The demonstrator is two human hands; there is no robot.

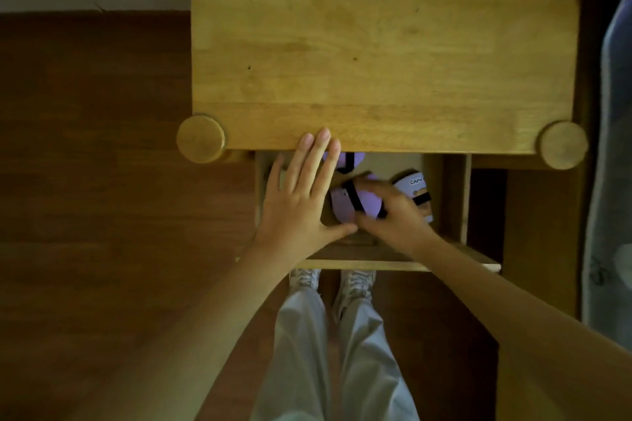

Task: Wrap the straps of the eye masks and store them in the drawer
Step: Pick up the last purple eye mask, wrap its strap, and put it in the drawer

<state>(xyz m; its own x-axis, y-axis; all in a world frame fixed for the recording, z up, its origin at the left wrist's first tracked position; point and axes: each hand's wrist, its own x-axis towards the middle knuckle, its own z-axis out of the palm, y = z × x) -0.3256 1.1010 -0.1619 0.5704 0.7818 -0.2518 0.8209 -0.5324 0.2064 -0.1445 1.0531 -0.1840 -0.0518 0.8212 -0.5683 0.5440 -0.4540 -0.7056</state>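
Observation:
The wooden drawer (369,264) stands pulled out under the table top. Inside lies a purple eye mask (343,207) with its black strap wound across it. My right hand (393,215) grips this mask from the right, fingers curled over it. My left hand (301,196) hovers flat over the drawer's left part, fingers straight, thumb near the mask's lower edge. Another purple mask (349,159) with a black strap lies further back, half hidden under the table edge. A white mask (415,183) printed "CAPY" lies at the drawer's right, partly behind my right hand.
The light wooden table top (383,44) with round corner posts overhangs the drawer's back. Dark wood floor spreads to the left. My legs and shoes (352,284) stand just below the drawer front. Blue-grey fabric (612,147) hangs at the right edge.

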